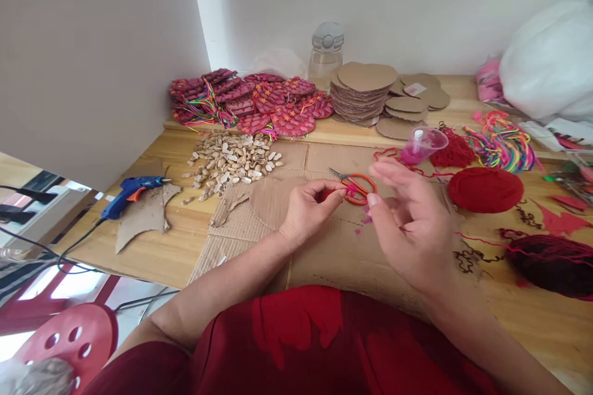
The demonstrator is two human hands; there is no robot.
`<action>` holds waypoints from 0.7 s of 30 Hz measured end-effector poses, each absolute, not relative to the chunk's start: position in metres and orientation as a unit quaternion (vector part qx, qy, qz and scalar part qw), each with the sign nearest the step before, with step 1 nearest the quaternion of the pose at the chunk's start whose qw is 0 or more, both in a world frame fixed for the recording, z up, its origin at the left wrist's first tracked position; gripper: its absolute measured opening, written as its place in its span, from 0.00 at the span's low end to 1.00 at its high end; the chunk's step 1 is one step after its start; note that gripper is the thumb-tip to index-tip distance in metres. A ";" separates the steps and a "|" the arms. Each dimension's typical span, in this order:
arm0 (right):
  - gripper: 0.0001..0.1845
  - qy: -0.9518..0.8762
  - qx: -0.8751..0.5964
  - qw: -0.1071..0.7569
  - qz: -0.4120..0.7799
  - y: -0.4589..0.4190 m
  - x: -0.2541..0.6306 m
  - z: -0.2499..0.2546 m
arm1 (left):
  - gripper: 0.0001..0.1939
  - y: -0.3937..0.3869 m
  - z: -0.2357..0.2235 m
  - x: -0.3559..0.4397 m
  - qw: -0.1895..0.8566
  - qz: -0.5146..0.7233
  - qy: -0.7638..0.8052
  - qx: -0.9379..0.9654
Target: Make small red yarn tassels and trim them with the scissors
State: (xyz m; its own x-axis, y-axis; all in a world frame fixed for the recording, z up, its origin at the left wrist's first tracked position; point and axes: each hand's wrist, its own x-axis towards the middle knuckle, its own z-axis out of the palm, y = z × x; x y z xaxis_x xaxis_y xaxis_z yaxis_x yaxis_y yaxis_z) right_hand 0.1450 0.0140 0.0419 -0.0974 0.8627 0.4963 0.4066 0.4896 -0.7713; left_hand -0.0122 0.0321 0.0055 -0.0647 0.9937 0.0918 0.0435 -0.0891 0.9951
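My left hand (312,207) is closed in a pinch, with a small tangle of bright pink yarn (351,190) at its fingertips. To its right is my right hand (412,225), slightly blurred, its thumb apart from the raised fingers; I make out nothing in its grasp. Orange-handled scissors (365,179) lie just behind the yarn on the cardboard sheet (333,259), partly covered by my fingers. A round cardboard piece (271,200) lies beside my left hand.
Peanut shells (231,160) lie left of centre, with a blue glue gun (134,191) beyond. Decorated purple-red pieces (278,105) and stacked cardboard shapes (361,95) line the back. A plastic cup (428,143), red yarn ball (486,189) and dark yarn ball (551,262) stand right.
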 end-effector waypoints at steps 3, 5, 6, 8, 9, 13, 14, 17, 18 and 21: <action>0.24 -0.650 -0.438 0.483 0.390 0.018 0.140 0.023 | 0.10 0.031 0.005 -0.011 0.455 0.533 0.495 0.514; 0.24 -0.613 -0.447 0.471 0.449 0.023 0.138 0.012 | 0.10 0.031 0.005 -0.010 0.474 0.534 0.485 0.505; 0.24 -0.594 -0.454 0.467 0.472 0.025 0.138 0.008 | 0.10 0.031 0.005 -0.010 0.487 0.536 0.478 0.497; 0.25 -0.558 -0.464 0.457 0.514 0.030 0.139 0.006 | 0.10 0.031 0.006 -0.010 0.517 0.539 0.464 0.477; 0.25 -0.545 -0.465 0.447 0.535 0.032 0.139 0.006 | 0.10 0.031 0.006 -0.010 0.532 0.540 0.457 0.465; 0.21 -0.527 -0.470 0.420 0.570 0.036 0.142 0.009 | 0.12 0.033 0.005 -0.010 0.581 0.537 0.443 0.423; 0.20 -0.527 -0.475 0.423 0.563 0.036 0.142 0.010 | 0.13 0.033 0.005 -0.011 0.590 0.535 0.441 0.415; 0.17 -0.531 -0.498 0.443 0.523 0.036 0.143 0.009 | 0.14 0.033 0.004 -0.011 0.607 0.525 0.441 0.403; 0.17 -0.535 -0.504 0.446 0.511 0.036 0.143 0.009 | 0.14 0.033 0.004 -0.011 0.610 0.521 0.440 0.402; 0.16 -0.552 -0.506 0.452 0.485 0.036 0.144 0.008 | 0.14 0.033 0.004 -0.011 0.620 0.512 0.435 0.405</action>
